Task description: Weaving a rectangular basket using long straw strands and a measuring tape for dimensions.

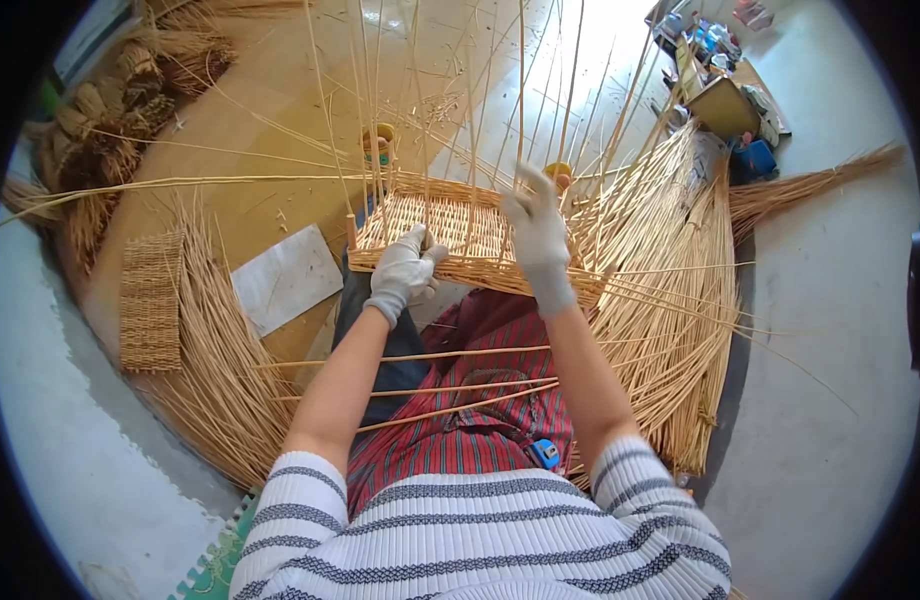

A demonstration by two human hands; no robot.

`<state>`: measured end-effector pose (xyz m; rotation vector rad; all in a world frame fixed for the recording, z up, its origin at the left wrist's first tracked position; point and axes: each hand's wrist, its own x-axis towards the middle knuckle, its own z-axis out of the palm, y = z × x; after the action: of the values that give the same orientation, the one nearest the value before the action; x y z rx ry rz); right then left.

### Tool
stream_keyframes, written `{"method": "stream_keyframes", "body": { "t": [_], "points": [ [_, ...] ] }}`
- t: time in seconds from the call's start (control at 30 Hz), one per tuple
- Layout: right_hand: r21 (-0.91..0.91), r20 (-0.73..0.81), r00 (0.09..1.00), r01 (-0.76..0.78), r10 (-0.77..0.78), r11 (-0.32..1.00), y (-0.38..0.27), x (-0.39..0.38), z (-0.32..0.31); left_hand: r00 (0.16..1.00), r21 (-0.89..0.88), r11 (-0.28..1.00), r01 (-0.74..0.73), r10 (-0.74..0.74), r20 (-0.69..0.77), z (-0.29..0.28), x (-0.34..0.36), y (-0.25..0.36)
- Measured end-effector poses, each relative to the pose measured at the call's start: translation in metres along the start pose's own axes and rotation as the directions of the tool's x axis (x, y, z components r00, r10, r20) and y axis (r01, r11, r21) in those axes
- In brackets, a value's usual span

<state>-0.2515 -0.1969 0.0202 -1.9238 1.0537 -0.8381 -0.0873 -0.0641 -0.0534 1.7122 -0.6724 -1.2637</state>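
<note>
A shallow rectangular wicker basket [452,218] rests across my lap, its woven bottom and low sides showing. Several tall wicker rods [472,130] stand up from its edges. My left hand [408,268], in a pale glove, is closed on the basket's near side, thumb against the foot of an upright rod. Over the right part of the near side, my right hand [540,235] is raised, gloved too, beside the upright rods. Its fingers are smeared by motion, so whether they grip a rod is unclear.
Loose rods fan out in a large bundle [670,300] at right and another [225,340] at left. A woven panel [150,300] and a pale flat sheet [288,278] lie at left. A cluttered box [722,108] stands far right. A blue tape measure [545,453] sits at my waist.
</note>
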Motion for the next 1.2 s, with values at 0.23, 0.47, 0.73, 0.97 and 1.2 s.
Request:
{"method": "stream_keyframes", "body": {
  "t": [0.23,0.47,0.73,0.97,1.2],
  "points": [
    [-0.309,0.149,0.934,0.357,-0.325,0.882,-0.002,0.056,0.042,0.994,-0.065,0.994,-0.085,0.080,-0.073,-0.005,0.004,-0.003],
    [0.599,-0.169,0.983,0.048,0.068,0.799,0.097,-0.095,-0.015,0.931,0.557,0.830,0.037,0.175,-0.322,0.009,0.012,0.034],
    [0.694,-0.122,0.924,-0.182,0.363,0.697,0.072,-0.086,-0.039,0.739,0.319,0.882,-0.348,0.467,-0.486,0.010,0.010,0.030],
    [0.664,-0.329,0.841,-0.118,0.430,0.738,0.097,-0.087,-0.057,0.988,0.098,0.987,-0.124,0.114,0.103,0.081,0.002,0.043],
    [-0.445,0.058,0.991,0.137,-0.124,0.885,0.025,0.029,-0.046,0.998,-0.014,1.000,0.005,-0.004,0.057,0.095,0.006,0.037]
  ]
}}
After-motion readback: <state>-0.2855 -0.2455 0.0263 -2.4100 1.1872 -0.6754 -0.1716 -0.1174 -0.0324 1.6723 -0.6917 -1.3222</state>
